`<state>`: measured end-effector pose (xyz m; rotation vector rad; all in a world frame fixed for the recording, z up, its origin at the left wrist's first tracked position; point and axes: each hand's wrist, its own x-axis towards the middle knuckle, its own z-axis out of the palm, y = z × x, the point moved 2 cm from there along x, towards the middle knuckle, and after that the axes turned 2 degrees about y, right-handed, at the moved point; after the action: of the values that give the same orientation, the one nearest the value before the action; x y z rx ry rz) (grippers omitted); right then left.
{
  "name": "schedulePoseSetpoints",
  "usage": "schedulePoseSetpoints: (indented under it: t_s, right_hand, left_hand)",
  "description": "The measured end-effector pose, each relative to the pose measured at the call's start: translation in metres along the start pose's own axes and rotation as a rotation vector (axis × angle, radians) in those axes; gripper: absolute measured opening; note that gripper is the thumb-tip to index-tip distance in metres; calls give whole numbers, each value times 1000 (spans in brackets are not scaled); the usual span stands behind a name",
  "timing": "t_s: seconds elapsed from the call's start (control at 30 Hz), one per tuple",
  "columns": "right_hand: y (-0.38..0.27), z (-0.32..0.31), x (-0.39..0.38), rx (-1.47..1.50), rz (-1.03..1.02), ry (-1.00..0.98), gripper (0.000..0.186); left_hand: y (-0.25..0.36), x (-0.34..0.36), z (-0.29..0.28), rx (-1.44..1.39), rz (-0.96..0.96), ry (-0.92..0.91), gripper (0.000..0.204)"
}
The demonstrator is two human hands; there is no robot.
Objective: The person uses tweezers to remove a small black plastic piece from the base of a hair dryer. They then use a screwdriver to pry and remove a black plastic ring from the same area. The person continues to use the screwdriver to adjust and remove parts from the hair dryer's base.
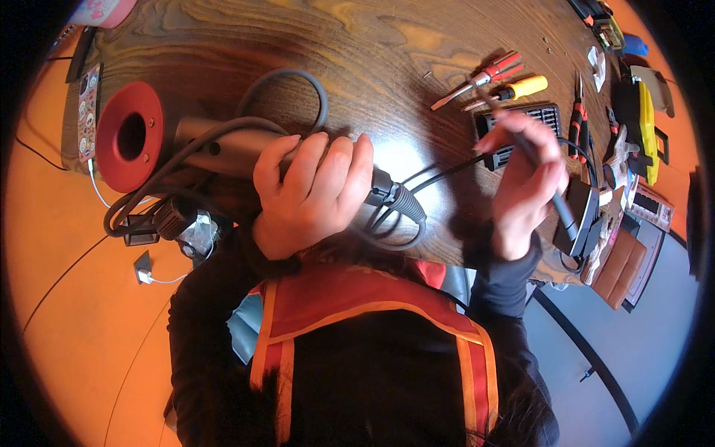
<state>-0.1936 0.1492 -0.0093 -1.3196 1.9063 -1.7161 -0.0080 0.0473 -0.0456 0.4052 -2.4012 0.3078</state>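
Across the left and centre of the frame, a grey hair dryer (195, 141) with a red ring at one end lay over the table (357, 41), its cable (322, 100) looping above and beside it. The person's left hand (305, 190) was wrapped over its handle, fingers curled around. Right of centre, the right hand (526, 175) gripped a slim dark tool (564, 214) — its upper end blurred — well apart from the dryer. Beyond that hand, toward the upper right, lay a red-handled screwdriver (497, 67), a yellow-handled one (529, 86) and red-and-black pliers (578, 119).
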Motion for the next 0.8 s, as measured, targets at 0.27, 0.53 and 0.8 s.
schedulePoseSetpoints:
  t_s: [0.27,0.53,0.8]
  right_hand:
    - [32,11,41,-251,41,-42,13]
    - [48,27,50,-524,-54,-282,22]
    - [30,32,41,-338,170,-301,29]
  left_hand:
    - [2,-1,-1,-38,-45,-8,20]
    - [3,-1,0,-45,-47,-11,19]
    - [2,-2,0,-69,-50,0,19]
